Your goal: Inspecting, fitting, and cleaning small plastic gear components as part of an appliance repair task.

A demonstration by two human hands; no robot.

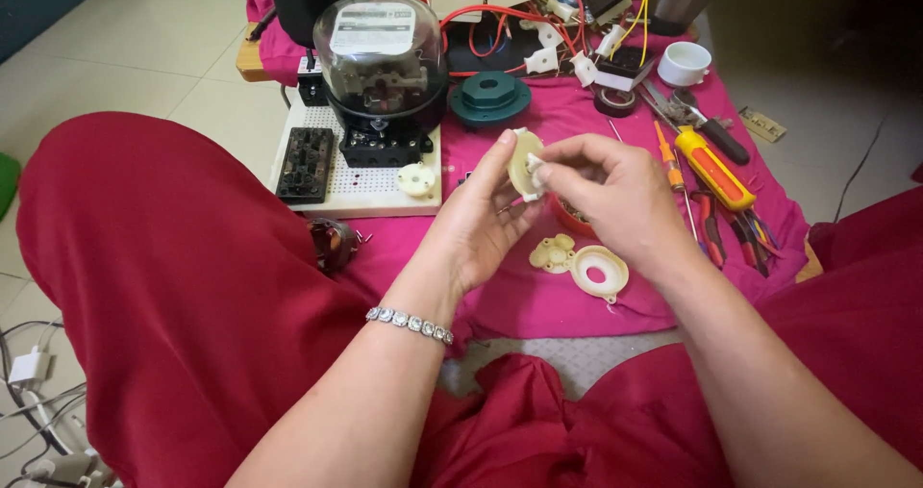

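I have the cream round disc up off the pink cloth, held between both hands above the middle of the low surface and well in from its near edge. My left hand comes up from below and cups it, thumb on its upper rim, so it stands nearly on edge with its flat face turned toward my right. My right hand meets it from the right, fingertips pinched on a small white bit at the face. Both are closed on it; the left carries it and is the nearer. It looks like pale plastic, thin and round. Just below my right hand, on the cloth, lie a cream lobed piece and a white ring cover, touching each other. The yellow-handled screwdriver lies toward the right edge.
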